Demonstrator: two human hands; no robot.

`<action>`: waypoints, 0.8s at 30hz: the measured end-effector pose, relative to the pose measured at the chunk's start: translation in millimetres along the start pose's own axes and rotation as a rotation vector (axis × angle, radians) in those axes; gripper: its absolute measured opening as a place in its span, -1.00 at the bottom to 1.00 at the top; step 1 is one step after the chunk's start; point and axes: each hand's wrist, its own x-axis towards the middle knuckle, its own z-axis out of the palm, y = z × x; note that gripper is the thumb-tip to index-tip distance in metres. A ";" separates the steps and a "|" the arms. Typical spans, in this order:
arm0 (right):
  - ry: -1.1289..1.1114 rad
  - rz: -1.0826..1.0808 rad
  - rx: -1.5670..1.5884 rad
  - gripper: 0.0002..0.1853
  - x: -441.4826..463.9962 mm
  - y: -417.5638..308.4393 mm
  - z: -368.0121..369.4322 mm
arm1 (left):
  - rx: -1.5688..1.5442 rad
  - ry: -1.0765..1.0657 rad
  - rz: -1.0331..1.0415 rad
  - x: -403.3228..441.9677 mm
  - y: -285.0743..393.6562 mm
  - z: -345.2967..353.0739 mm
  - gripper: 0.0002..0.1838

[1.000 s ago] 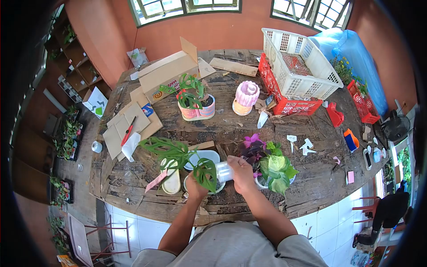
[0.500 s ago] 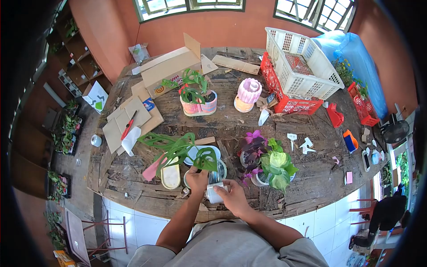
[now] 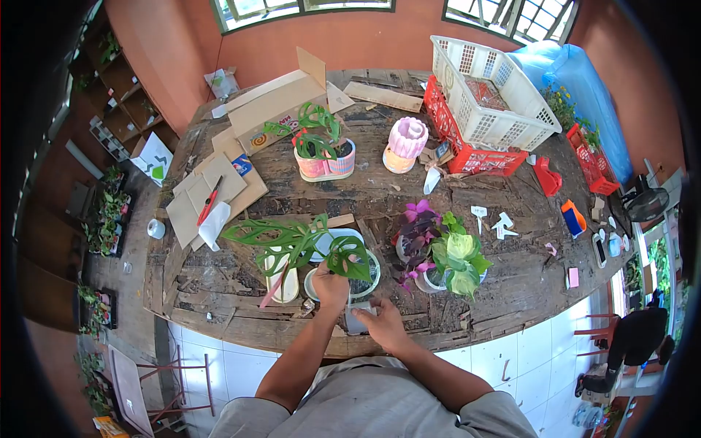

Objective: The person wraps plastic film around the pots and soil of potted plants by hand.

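My right hand (image 3: 385, 323) grips a small roll of translucent plastic film (image 3: 358, 321) at the table's front edge. A clear strip seems to run from the roll up toward my left hand (image 3: 332, 286), whose fingers are closed by the plant's leaves; what they pinch is hidden. The plant (image 3: 292, 244) has long green leaves with holes and spreads to the left over the pots. Just beyond my hands is a round pale pot (image 3: 376, 271), partly covered by a leaf. An oval cream pot (image 3: 289, 288) and a pale blue tray (image 3: 349, 237) are close by.
To the right stand a purple-leaved plant (image 3: 416, 244) and a light-green plant (image 3: 460, 263). A pink planter (image 3: 328, 167), cardboard box (image 3: 281, 109), red cutter (image 3: 210, 201), pink ribbed pot (image 3: 407, 139) and white crate (image 3: 504, 135) on a red crate (image 3: 485, 162) sit farther back.
The roll has tipped in my right hand and a clear strip now shows between my hands. The plant's leaves have shifted slightly, and the pink strip beside the cream pot has turned edge-on.
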 end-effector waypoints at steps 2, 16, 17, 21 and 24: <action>0.040 -0.001 -0.043 -0.44 -0.6 7.7 2.4 | 0.083 -0.059 0.049 -4.2 9.3 -1.4 -0.86; 0.151 0.067 -0.029 -0.44 5.4 18.4 13.3 | 0.705 -0.378 0.288 -6.9 40.6 -18.1 -0.57; 0.145 0.085 -0.017 -0.44 6.9 22.9 13.9 | 0.774 -0.542 0.310 -3.5 50.8 -25.2 -0.49; 0.142 0.104 -0.072 -0.40 7.0 21.2 13.2 | 0.587 -0.905 0.259 30.7 25.0 -59.7 0.11; 0.134 0.102 -0.028 -0.37 12.0 30.0 14.4 | 0.668 -1.035 0.427 43.2 24.2 -59.5 0.26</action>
